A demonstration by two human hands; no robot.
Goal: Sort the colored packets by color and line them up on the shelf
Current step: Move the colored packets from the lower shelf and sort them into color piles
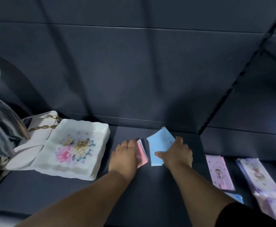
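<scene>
A small stack of pink packets (141, 154) lies on the dark shelf (150, 185), and my left hand (125, 154) rests on its left side with the fingers curled over the edge. Just to the right sit light blue packets (158, 145), fanned a little. My right hand (177, 152) holds them from the right, thumb across the lower part, fingers on the far edge. A pale purple packet (219, 172) with a cartoon figure lies flat at the right. More purple packets (258, 173) sit further right. Another blue packet (236, 197) peeks out by my right forearm.
A white floral dish (75, 148) stands left of the pink stack, with a white handbag (39, 126) with a gold chain behind it. Shiny glass or metal ware (1, 122) fills the far left. The shelf's back panel rises close behind the packets.
</scene>
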